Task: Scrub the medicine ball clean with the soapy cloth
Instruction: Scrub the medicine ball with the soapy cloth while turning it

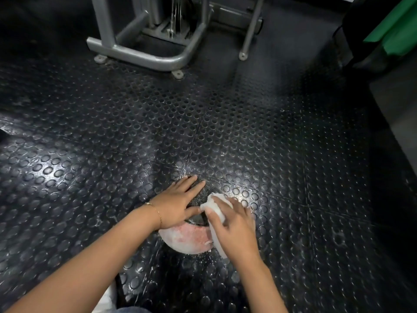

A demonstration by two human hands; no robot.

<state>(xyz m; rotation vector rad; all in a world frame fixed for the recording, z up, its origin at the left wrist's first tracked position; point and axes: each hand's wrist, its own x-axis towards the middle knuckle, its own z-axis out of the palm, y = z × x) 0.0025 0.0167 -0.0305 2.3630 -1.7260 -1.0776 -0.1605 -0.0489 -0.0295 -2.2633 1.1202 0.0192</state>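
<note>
Head view looks down on the medicine ball (187,239), which sits on the studded black rubber floor (282,154) just in front of the person, low in the middle of the picture. Its near side is pale pink and filmed with white suds; its top is dark and rough-textured. No container shows anywhere in view.

A white soapy cloth (214,208) lies against the ball's upper right side. The right hand (234,231) is curled over it, fingers bent and pressing it onto the ball, with a strip of cloth trailing below the palm. The left hand (178,205) lies flat and spread on the dark top of the ball, fingers straight and fanned, gripping nothing, its thumb near the cloth's edge. A thin gold bracelet (155,210) circles the left wrist.

Wet streaks and flecks of foam shine on the floor around the ball. Farther off stands the grey metal base of a gym machine (144,55), bolted to the floor. At the upper right edge is something green and black (392,30), possibly a padded piece of equipment; it is too cropped to tell.
</note>
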